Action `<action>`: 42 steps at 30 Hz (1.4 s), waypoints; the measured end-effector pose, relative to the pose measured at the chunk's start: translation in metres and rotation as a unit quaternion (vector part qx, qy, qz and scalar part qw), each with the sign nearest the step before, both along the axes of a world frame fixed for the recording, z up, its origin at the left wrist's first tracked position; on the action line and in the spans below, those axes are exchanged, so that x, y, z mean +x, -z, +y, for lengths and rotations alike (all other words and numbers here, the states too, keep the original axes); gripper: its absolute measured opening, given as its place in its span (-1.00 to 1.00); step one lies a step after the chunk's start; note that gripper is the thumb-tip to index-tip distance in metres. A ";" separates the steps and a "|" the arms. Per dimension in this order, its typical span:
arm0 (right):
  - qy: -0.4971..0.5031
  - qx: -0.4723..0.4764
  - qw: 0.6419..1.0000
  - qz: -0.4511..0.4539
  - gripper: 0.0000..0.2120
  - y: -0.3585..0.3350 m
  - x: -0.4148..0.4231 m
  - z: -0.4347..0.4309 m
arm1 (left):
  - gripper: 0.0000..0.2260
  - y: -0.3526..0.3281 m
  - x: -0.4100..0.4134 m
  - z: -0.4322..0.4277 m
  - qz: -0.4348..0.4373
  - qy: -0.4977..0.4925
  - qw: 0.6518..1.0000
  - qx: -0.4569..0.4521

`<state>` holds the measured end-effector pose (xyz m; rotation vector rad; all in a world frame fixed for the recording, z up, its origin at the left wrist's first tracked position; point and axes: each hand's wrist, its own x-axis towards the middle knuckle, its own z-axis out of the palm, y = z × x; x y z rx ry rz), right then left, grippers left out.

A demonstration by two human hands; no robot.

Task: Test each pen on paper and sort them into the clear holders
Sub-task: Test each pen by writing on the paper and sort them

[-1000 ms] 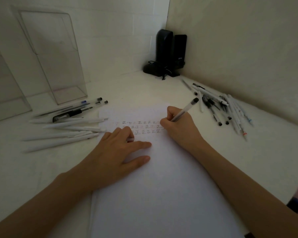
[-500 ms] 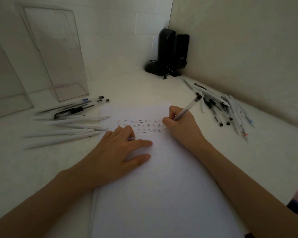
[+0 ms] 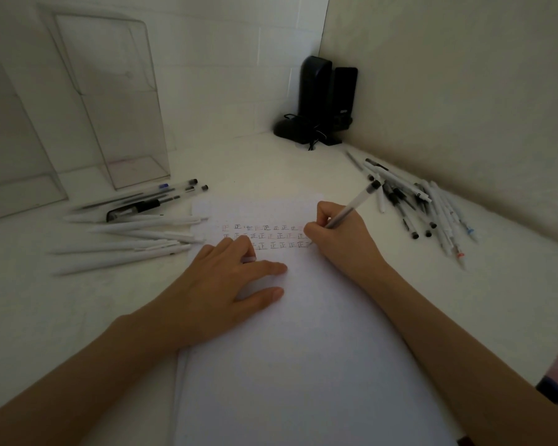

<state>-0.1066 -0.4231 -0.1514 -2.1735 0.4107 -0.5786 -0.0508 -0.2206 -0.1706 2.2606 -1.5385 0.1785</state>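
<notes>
Pen [image 3: 351, 207], clear-barrelled with a dark cap end, sits gripped in the right hand [image 3: 339, 239], slanting up and away from the knuckles toward the far right. Tip meets the paper [image 3: 303, 365] at the right end of the third row of small written marks [image 3: 271, 236]; marks run in three short rows between the two hands, some dark, some reddish.

Left hand [image 3: 219, 291] lies flat on the paper, palm down, fingers loosely spread, holding nothing; fingertips just short of the lowest row. A small pale object shows under the index finger; cannot tell what it is.

Left of the left hand: a loose group of pens on the table [image 3: 29, 317]. White-bodied pens [image 3: 126, 243] lie nearest, roughly parallel; beyond them clear-barrelled pens [image 3: 161, 191] and one black marker-like pen [image 3: 132, 209].

Beyond that group, two clear holders [image 3: 120, 101] stand against the wall; contents not visible, the nearer one only partly in frame.

Right of the right hand: a jumbled pile of pens [image 3: 422, 207], white and clear bodies overlapping, near the side wall.

Far beyond both hands, in the corner: two black speakers [image 3: 326, 98] with a dark cable at their base.
</notes>
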 end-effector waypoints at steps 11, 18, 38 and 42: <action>-0.031 0.088 0.993 -0.071 -0.69 -0.010 -0.006 0.001 | -0.72 -0.002 0.005 -0.006 0.150 -0.030 0.983 -0.104; -0.286 0.266 0.917 -0.086 -0.74 -0.011 -0.010 0.022 | -0.77 -0.009 0.011 0.000 0.134 -0.088 0.977 -0.144; -0.290 0.230 0.924 -0.098 -0.75 -0.002 -0.016 0.042 | -0.75 -0.014 -0.013 -0.002 0.035 0.032 0.986 -0.161; -0.293 0.246 0.921 -0.079 -0.78 -0.003 -0.014 0.041 | -0.73 -0.016 -0.009 -0.003 0.020 0.030 0.986 -0.162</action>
